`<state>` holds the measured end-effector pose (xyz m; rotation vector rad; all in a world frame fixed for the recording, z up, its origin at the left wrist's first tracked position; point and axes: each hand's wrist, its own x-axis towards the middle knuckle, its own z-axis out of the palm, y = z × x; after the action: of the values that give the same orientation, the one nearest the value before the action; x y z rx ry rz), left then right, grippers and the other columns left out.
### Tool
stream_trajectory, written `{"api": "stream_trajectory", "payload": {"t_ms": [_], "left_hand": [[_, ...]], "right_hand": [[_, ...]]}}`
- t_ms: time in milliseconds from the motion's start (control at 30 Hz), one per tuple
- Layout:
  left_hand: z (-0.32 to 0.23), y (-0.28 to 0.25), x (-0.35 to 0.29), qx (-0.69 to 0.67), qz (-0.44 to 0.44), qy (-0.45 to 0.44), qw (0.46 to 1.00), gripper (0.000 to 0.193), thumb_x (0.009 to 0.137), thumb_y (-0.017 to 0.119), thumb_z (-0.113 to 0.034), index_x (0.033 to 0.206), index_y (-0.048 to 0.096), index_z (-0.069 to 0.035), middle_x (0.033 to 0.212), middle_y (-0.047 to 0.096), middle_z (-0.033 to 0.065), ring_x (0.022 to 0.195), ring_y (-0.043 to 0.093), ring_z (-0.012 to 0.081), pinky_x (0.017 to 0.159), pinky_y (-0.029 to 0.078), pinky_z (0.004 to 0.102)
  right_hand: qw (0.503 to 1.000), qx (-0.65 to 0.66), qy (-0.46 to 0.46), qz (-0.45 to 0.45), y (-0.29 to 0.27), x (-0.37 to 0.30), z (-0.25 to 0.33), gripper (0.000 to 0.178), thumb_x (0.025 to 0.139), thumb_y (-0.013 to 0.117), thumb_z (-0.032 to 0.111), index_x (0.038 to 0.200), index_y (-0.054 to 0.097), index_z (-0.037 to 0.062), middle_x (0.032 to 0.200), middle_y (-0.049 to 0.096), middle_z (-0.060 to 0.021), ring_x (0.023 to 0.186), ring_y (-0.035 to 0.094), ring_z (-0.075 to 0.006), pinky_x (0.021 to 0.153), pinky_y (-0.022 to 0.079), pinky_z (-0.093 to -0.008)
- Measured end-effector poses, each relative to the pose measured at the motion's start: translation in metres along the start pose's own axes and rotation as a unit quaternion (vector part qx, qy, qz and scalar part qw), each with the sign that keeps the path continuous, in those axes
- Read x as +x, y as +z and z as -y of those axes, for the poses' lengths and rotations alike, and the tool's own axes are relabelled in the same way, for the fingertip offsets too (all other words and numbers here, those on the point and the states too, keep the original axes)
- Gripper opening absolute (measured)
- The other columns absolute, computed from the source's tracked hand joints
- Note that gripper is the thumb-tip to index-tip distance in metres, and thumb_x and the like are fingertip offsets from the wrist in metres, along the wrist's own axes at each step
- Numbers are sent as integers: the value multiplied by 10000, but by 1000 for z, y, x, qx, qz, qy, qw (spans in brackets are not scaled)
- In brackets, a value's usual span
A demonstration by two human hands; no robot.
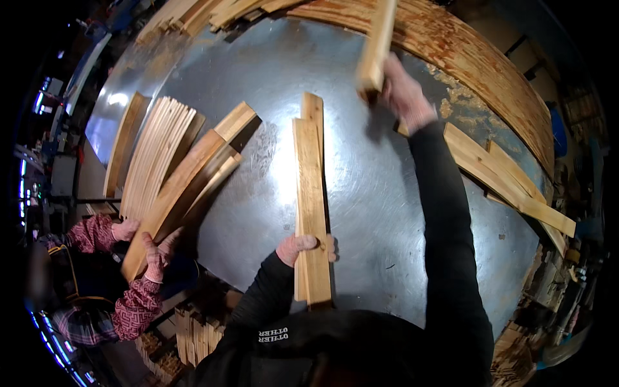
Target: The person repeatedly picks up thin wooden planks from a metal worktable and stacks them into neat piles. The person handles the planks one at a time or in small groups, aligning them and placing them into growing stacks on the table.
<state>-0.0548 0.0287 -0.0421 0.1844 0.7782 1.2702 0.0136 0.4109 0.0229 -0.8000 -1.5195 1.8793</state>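
Near the front of the metal table (258, 77), my left hand (294, 249) is closed around two or so narrow wooden boards (312, 174). They lie lengthwise, pointing away from me, with their far ends staggered. My right arm reaches out to the far right, where my right hand (406, 93) grips the near end of another wooden board (379, 48). That board appears raised over the table, its far end cut off by the picture's top edge. The right hand is slightly blurred and its fingertips are partly hidden.
On the left, a co-worker's hands (155, 255) hold a wooden board (187, 174) beside a stack of thin slats (158, 151). Loose boards (496, 168) lie along the right edge. A large rough-faced wood sheet (477, 58) borders the far right; more boards (200, 16) are piled far left.
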Motion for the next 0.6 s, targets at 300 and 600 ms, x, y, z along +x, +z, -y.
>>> {"api": "stream_trajectory", "payload": {"t_ms": [300, 600], "left_hand": [[-31, -41, 81, -127, 4, 53, 990, 651, 958, 439, -596, 1218, 500, -2, 1062, 627, 173, 923, 650, 278, 825, 549, 403], [-14, -4, 47, 145, -146, 28, 978, 476, 955, 549, -392, 1173, 519, 30, 1019, 633, 145, 836, 642, 231, 719, 537, 373]], "right_hand": [[969, -106, 112, 195, 102, -205, -82, 1110, 717, 764, 522, 1510, 190, -2, 1442, 370, -227, 1369, 329, -361, 1134, 272, -433], [931, -264, 240, 77, 78, -214, -73, 737, 802, 703, 375, 1371, 398, 21, 1100, 639, -174, 1071, 606, -318, 913, 486, -403]]}}
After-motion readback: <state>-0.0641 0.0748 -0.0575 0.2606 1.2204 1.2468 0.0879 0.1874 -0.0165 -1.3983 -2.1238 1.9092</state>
